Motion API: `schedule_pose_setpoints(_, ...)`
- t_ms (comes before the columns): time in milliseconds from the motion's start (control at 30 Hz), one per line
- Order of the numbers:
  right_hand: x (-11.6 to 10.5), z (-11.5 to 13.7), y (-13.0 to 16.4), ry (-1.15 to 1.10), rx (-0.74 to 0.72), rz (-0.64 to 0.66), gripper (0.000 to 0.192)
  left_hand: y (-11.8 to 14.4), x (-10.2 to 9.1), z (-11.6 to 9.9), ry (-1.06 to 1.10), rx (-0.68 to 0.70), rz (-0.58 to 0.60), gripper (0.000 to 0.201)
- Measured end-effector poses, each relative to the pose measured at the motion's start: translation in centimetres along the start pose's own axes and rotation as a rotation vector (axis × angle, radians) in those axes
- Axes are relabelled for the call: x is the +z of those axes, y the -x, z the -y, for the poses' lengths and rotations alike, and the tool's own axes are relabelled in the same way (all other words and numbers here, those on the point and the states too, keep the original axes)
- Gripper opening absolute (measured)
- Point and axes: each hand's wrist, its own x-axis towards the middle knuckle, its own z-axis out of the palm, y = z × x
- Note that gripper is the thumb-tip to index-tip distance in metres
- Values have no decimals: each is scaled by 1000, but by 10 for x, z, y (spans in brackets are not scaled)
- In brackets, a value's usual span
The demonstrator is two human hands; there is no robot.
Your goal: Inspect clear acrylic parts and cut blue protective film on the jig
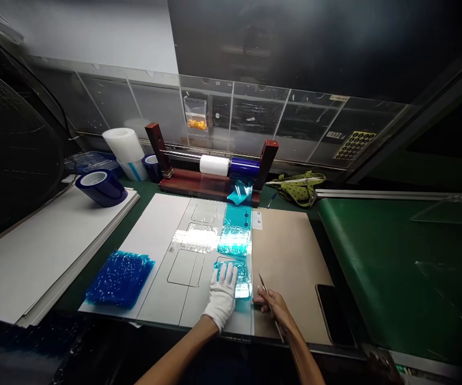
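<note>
My left hand, in a white glove, lies with its fingers stretched over a blue transparent film piece on the white outlined sheet. My right hand is bare and closed around thin pointed metal tweezers, just right of the film, over the brown board. The tweezers' tip points away from me. Farther up the sheet lie more blue film and a clear film piece. A stack of dark blue film pieces rests at the sheet's left.
Behind the sheet stands a red-brown wooden roll holder with a white roll and a blue roll. A blue tape roll sits on stacked white boards at left. A phone and green surface are at right.
</note>
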Motion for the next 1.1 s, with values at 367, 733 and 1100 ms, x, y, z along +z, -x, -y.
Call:
schedule_pose_setpoints(367,22,1,-30,-297,77,-83,39,-52,-36,21,182,70,-93,53)
schedule_pose_setpoints(733,-2,-32,37,-501,79,-168,58,-68,-70,43,768,-3,-34,40)
schedule_pose_setpoints(1100,59,49,48,-457,-40,11,55,58,-94,100,1490,-527,-443,51)
